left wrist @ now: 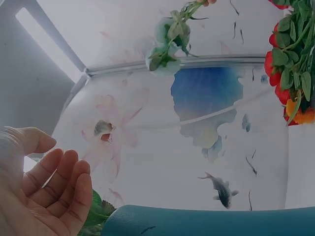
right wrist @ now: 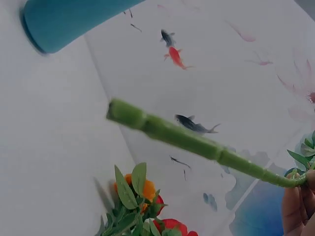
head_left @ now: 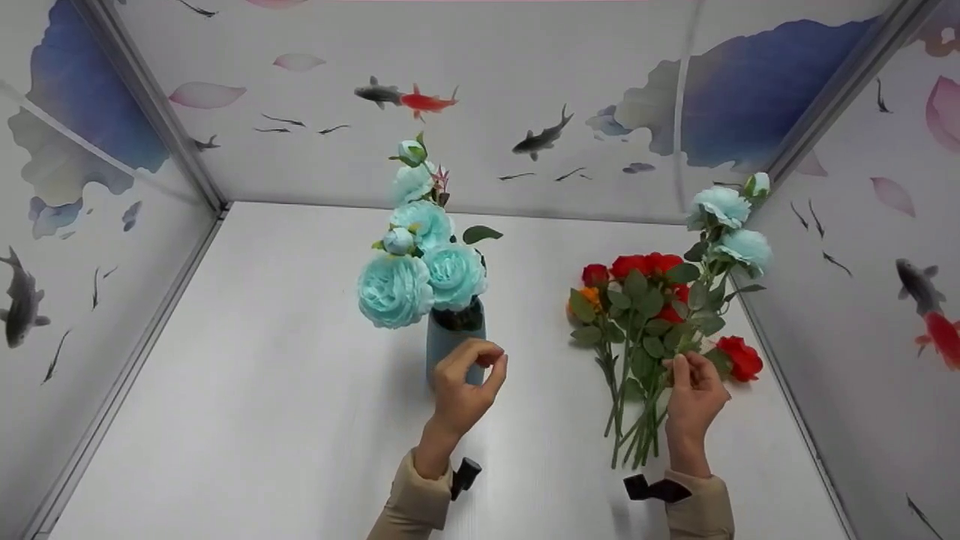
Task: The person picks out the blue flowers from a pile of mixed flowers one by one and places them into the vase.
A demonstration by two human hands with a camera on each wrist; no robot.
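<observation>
My right hand [head_left: 696, 397] pinches the stem of a light-blue artificial flower spray [head_left: 742, 247], raised at the right in the head view. In the right wrist view its green stem [right wrist: 187, 140] sticks out from the fingertips with the cut end free. My left hand [head_left: 461, 394] is in front of the blue vase [head_left: 442, 349], fingers loosely bent and nothing held. The left wrist view shows the thumb apart from those fingers, beside the vase wall [left wrist: 206, 221]. Other light-blue flowers [head_left: 394, 291] stand in the vase, leaning left.
On the white table [head_left: 262, 390], red roses [head_left: 634, 265] and an orange flower [head_left: 592, 296] lie in a bunch, stems toward me. One red bloom [head_left: 741, 358] lies right of the right hand. Panels printed with fish and petals [head_left: 480, 165] enclose the table at the back and sides.
</observation>
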